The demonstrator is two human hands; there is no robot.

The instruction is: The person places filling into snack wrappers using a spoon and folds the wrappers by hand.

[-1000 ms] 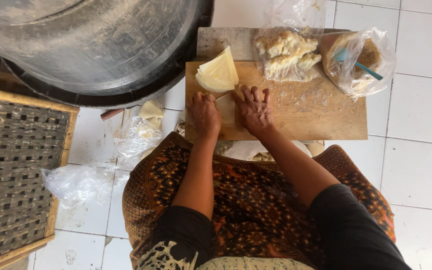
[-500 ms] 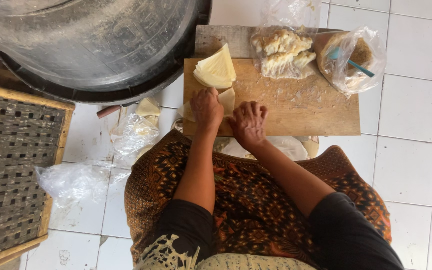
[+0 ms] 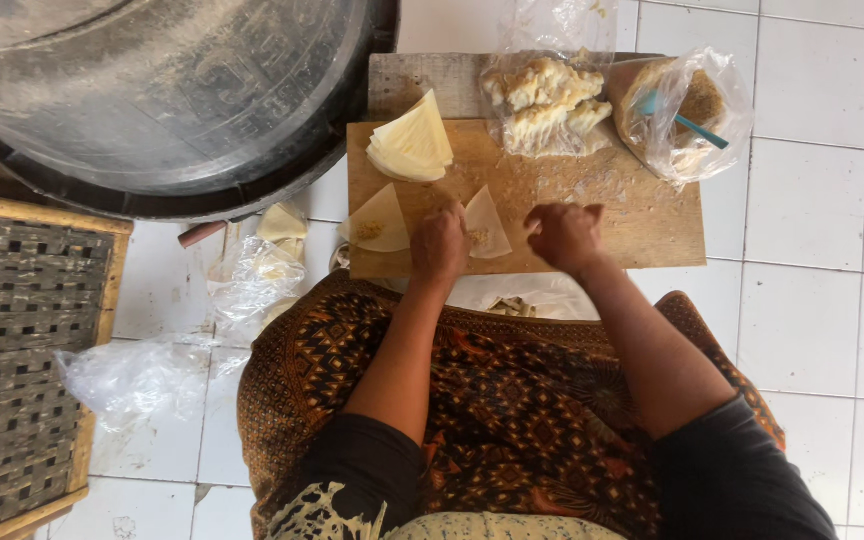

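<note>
Evidently my hands had parted: left hand (image 3: pixel 440 245) pressed flat on a triangular wrapper (image 3: pixel 484 226); right hand (image 3: pixel 564 236), loosely curled and empty, had moved aside on the cutting board (image 3: pixel 632 215).

Board (image 3: pixel 642 215) sits on white tile floor (image 3: pixel 822 300) | on board: wrapper stack (image 3: pixel 412 145), two filled wrappers (image 3: pixel 380 222) (image 3: pixel 487 225), two bags (image 3: pixel 547 100) (image 3: pixel 687 105) | floor: tray (image 3: pixel 12 350), loose plastic (image 3: pixel 132 375)

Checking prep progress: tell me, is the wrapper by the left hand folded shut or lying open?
Lying open. The triangular wrapper lies flat on the wooden board beside the left hand, a dab of filling exposed on it.
</note>
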